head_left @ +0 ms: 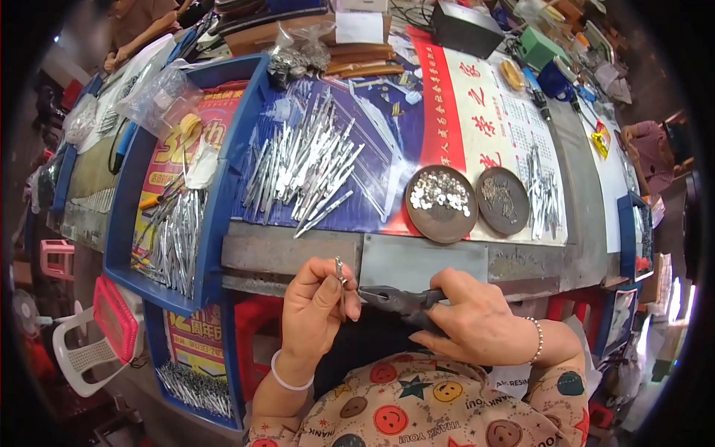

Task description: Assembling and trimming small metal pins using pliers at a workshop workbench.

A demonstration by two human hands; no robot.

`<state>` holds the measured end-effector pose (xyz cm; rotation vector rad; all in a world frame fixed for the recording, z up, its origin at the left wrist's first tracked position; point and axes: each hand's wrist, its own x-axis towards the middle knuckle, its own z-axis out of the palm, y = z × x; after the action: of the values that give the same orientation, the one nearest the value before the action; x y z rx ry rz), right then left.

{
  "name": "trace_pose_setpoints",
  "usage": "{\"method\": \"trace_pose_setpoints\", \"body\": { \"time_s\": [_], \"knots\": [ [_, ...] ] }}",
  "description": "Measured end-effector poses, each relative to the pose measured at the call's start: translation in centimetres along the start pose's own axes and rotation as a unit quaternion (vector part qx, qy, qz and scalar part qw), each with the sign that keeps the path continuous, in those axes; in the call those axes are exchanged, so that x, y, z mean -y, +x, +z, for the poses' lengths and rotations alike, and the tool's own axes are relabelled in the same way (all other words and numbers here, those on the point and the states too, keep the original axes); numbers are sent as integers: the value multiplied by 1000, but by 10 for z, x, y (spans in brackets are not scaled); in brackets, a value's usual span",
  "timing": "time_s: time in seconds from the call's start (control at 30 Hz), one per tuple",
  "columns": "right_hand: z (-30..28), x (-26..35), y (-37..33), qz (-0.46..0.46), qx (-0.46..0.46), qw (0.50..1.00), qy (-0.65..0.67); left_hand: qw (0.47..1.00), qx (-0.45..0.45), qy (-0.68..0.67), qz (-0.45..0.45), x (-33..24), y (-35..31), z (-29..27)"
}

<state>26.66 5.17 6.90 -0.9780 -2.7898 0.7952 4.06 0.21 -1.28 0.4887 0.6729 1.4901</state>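
Note:
Between the fingertips of my left hand (316, 305) is a slim silver metal piece (339, 270), its narrow end sticking up above the thumb. My right hand (477, 316) is wrapped round a pair of pliers (387, 297) with dark handles. The pliers' jaws point left and lie close to the left fingertips; whether they touch the piece I cannot tell. Beyond my hands lies a heap of similar slim silver pieces (302, 167). One round dish (432, 232) bears small shiny discs, and a second dish (514, 223) holds tiny dark metal parts.
A blue tray (115, 253) at left carries more slim pieces and a plastic bag (160, 97). Below it stands another blue tray (237, 380). More slim pieces (545, 197) lie right of the dishes. A black box (467, 30) stands at the back. Other people sit at far left and right.

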Motion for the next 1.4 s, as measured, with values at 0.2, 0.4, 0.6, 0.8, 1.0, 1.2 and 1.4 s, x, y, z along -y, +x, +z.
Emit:
{"method": "trace_pose_setpoints", "body": {
  "time_s": [0.2, 0.4, 0.6, 0.8, 1.0, 1.2, 1.4],
  "knots": [
    [12, -6, -16, -17, -7, 1000, -19, 996, -34, 22, -76, 4, -16, 11],
    [14, -13, -28, -25, -21, 998, -44, 991, -27, 105, -77, 8, -19, 23],
    [18, -17, -34, -27, -35, 996, -77, 984, -20, 159, -72, 12, -18, 28],
    [19, -21, -31, 5, 49, 998, 36, 977, -26, 204, -54, 18, -17, 26],
    [17, -29, -29, 16, 198, 949, 246, 972, -35, 229, -44, 21, -20, 17],
    [31, -19, -33, 2, 25, 999, 28, 980, -40, 169, -95, 17, -21, 18],
    [29, -15, -30, -10, 8, 1000, -18, 978, -43, 179, -97, 13, -22, 18]
  ]
}}
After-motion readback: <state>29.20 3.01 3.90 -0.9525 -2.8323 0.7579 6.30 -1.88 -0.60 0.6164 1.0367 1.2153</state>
